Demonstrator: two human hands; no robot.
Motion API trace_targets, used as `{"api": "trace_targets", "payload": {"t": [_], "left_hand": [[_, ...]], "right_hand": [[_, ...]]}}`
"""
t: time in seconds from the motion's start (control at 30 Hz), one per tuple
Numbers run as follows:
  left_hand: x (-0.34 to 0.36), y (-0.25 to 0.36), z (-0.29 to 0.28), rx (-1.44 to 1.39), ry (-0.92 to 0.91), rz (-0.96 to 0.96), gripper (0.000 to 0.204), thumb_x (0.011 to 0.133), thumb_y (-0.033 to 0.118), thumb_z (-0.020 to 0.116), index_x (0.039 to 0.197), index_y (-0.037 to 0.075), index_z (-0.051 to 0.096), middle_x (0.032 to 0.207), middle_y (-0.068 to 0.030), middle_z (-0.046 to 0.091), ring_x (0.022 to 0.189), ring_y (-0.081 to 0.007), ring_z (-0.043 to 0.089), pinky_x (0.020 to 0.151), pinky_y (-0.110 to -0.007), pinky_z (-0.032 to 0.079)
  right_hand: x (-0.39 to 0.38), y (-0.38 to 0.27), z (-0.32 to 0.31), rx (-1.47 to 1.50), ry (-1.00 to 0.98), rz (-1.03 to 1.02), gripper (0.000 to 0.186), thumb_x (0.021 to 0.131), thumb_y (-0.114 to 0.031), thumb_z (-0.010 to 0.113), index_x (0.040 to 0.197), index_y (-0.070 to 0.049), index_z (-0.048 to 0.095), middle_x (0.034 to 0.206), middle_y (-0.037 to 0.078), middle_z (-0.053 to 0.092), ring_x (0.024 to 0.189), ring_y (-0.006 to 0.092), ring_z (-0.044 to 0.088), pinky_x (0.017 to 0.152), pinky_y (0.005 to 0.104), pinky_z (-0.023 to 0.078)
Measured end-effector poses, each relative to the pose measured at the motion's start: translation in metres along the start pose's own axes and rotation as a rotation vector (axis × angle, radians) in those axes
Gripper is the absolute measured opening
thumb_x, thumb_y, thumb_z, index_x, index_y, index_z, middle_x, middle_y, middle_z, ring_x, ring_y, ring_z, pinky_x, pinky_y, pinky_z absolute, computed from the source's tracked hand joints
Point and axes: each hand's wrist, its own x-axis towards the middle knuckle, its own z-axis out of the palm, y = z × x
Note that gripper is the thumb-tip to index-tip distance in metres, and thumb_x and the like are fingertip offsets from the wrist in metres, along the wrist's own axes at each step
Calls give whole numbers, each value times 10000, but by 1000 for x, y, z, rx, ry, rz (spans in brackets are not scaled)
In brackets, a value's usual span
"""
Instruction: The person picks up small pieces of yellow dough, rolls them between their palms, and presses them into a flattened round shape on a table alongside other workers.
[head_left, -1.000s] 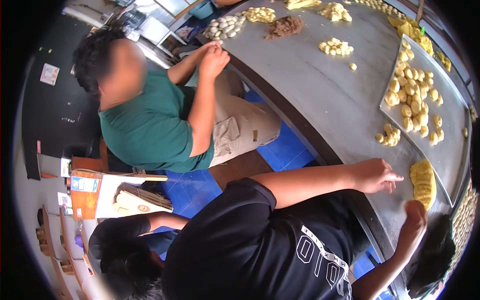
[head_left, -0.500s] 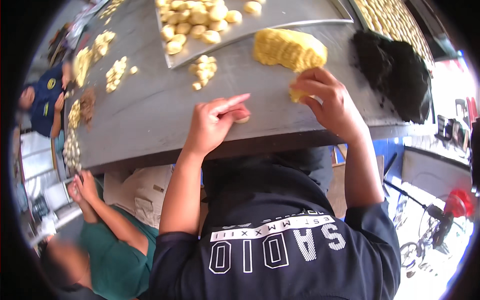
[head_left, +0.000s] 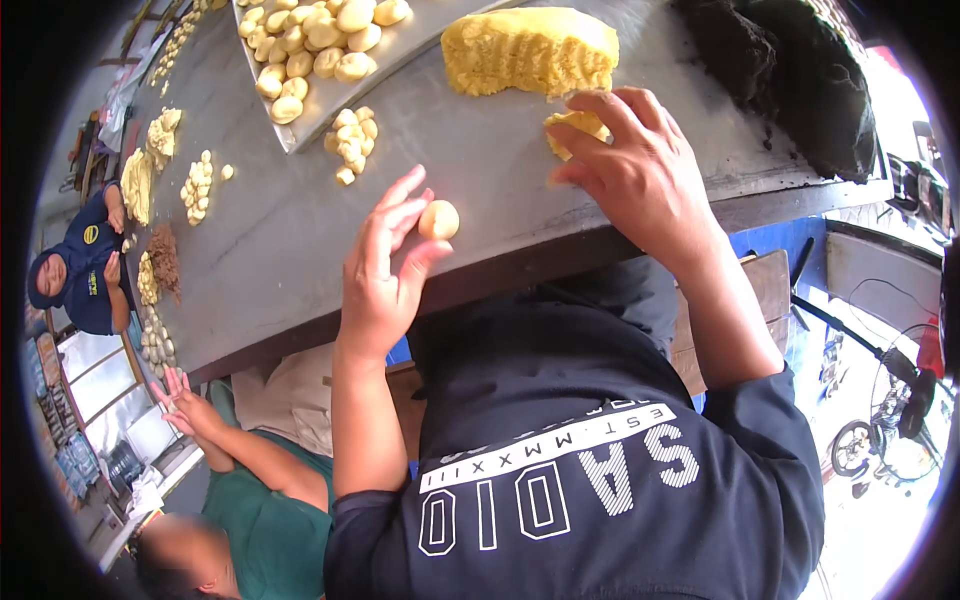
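My left hand (head_left: pixel 391 262) is open, thumb and fingers spread loosely beside a pale dough ball (head_left: pixel 439 219) lying on the metal table. My right hand (head_left: pixel 633 178) curls its fingers over a small piece of yellow dough (head_left: pixel 560 133) and grips it, partly hiding it. Just behind that piece lies a large ridged yellow dough block (head_left: pixel 528 48). A pile of small dough lumps (head_left: pixel 350 145) lies up and left of my left hand, beside a metal tray (head_left: pixel 290 140) holding many dough balls (head_left: pixel 325 30).
A black bundle (head_left: pixel 780 90) covers the table's right end. The near table edge (head_left: pixel 500 258) crosses below my hands. A co-worker in green (head_left: pixel 270 520) sits at lower left; another in navy (head_left: pixel 80 270) is at far left. More dough and brown filling (head_left: pixel 163 260) line the left end.
The view has swung onto my hands since one second ago. In the last half second, my left fingers have spread, exposing the ball, while my right hand stays at the small dough piece.
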Motion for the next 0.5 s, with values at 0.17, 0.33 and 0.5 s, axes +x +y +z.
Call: {"api": "trace_targets", "payload": {"t": [0.17,0.33,0.5], "left_hand": [[21,8,-3,591,-69,279,157,991,23,854,1076,7,723,1261,-137,734,1004,-313,791,889,-413,661],[32,4,-9,445,-162,20,191,1020,110,855,1033,13,691,1244,-125,695,1024,-286,708,898,-399,615],[68,19,-9,499,-274,-186,113,1077,145,776,1145,88,706,1099,-115,752,972,-291,759,834,-431,604]], "right_hand": [[3,8,-3,93,21,-104,251,891,-61,749,1126,-92,832,1304,63,744,1268,335,708,1027,463,631],[15,30,9,85,1,-92,209,901,-39,718,1079,-74,822,1252,43,760,1206,295,738,992,422,646],[21,13,-2,100,-177,-52,125,906,-47,762,1016,-76,812,1089,49,748,1105,308,734,960,454,636]]}}
